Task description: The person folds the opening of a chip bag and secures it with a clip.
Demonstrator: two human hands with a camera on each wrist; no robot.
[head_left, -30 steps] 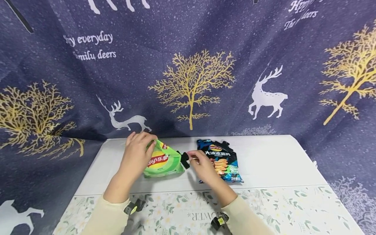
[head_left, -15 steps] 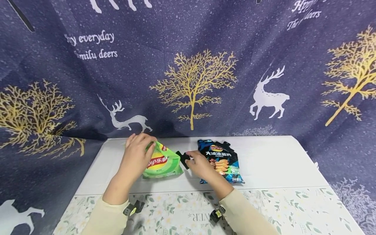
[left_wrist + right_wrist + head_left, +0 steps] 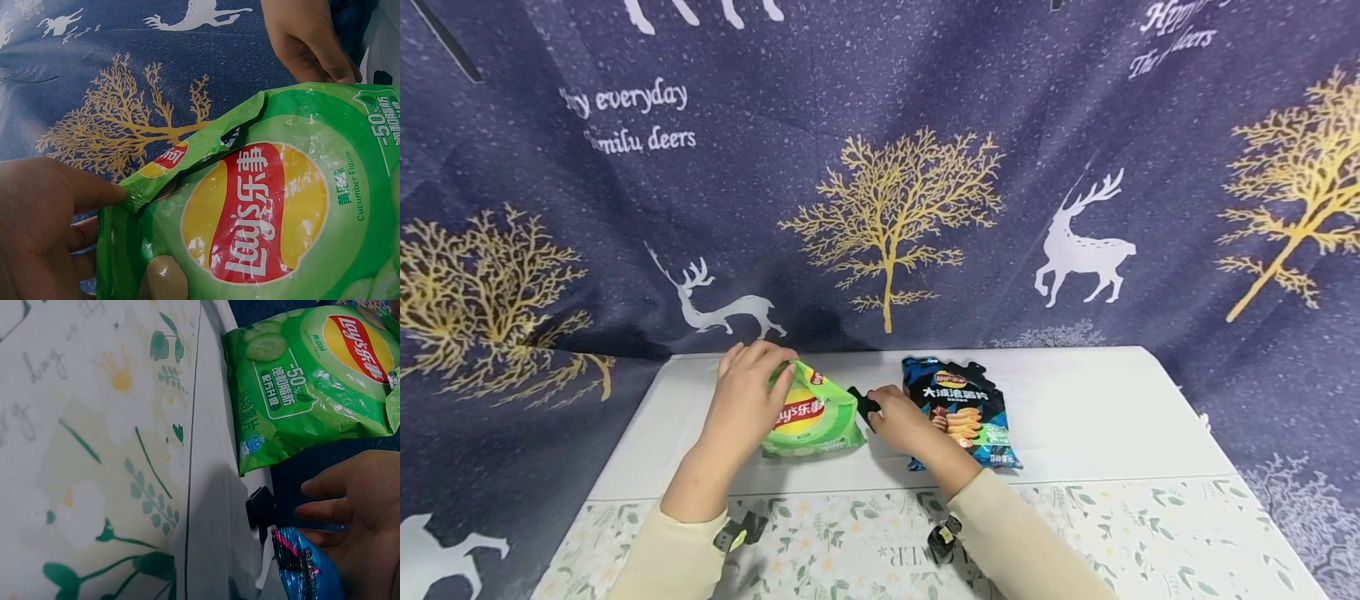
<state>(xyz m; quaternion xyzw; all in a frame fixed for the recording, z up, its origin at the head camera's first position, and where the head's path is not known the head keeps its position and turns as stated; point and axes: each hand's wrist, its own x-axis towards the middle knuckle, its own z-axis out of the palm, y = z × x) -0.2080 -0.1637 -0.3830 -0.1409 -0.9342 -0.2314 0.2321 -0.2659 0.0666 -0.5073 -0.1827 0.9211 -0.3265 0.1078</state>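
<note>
A green Lay's cucumber chip bag (image 3: 275,131) is tilted up at the left of the white tabletop, its top edge folded over. My left hand (image 3: 748,396) pinches the upper left corner of that bag, thumb in front. To the bag's right is a black clip (image 3: 862,406). My right hand (image 3: 904,419) is low over the clip, and its fingertips overlap the clip's right end in the head view. Fingers (image 3: 319,487) are loosely bent in the right wrist view, with a gap to the clip (image 3: 261,506); I cannot tell whether thumb and index pinch it.
A blue and black Lay's chip bag (image 3: 962,417) lies just right of my right hand, under the forearm, with another black clip (image 3: 976,369) at its top. A floral cloth (image 3: 820,542) covers the near part of the table. The patterned curtain (image 3: 880,167) stands behind the table.
My right hand has moved left and covers more of the black clip. The clip and the green bag's right edge have shifted slightly left. My left hand keeps its hold.
</note>
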